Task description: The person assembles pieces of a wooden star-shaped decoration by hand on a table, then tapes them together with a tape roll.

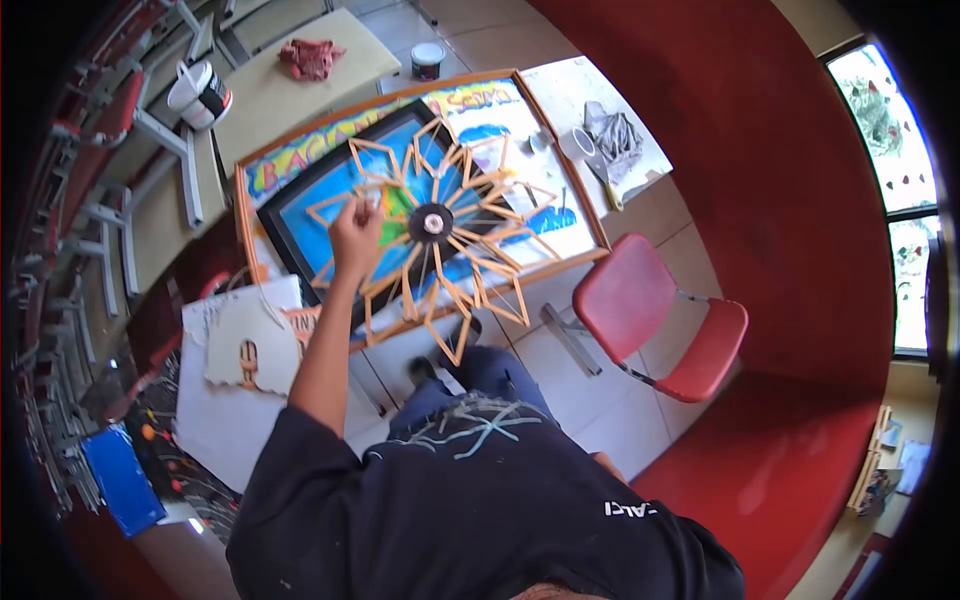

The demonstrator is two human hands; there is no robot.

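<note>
My left hand (357, 238) is raised over the left side of a flower-shaped frame of thin wooden sticks. Its fingers are drawn together in a pinch; whatever they hold, if anything, is too small to make out. The stick frame (468, 262) spreads out in diamond-shaped petals around a black disc (431, 222) with a pale round piece at its centre. Beneath it lies a black-framed picture (300, 215) in blue, green and yellow, on a larger wood-edged painted board (555, 262). Only a bit of skin shows on my right side; my right hand is out of sight.
A scraper (606, 180) and a crumpled grey plastic bag (615, 138) lie at the right. A red chair (628, 298) stands right of the board. Behind are a red cloth (311, 59), a paint tub (427, 62) and a white bucket (200, 97). Cut boards (232, 345) sit at left.
</note>
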